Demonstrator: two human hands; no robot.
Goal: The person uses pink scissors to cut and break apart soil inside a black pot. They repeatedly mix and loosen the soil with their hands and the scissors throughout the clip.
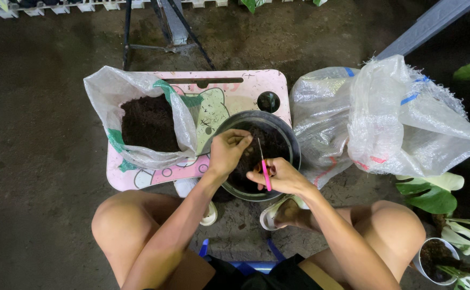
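Gripping pink-handled scissors (265, 173) over round, soil-filled pot (294, 147)

Soil bag (143, 121) left, sacks (385, 121) right; pot (294, 140) between.

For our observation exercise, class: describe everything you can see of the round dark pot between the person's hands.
The round dark plastic-looking pot sits upright on the ground, its far rim overlapping the pink lap tray. It holds dark soil. The left hand reaches over its near-left rim; the right hand, holding pink-handled scissors, hovers over its near edge. A white woven sack lies to its right.
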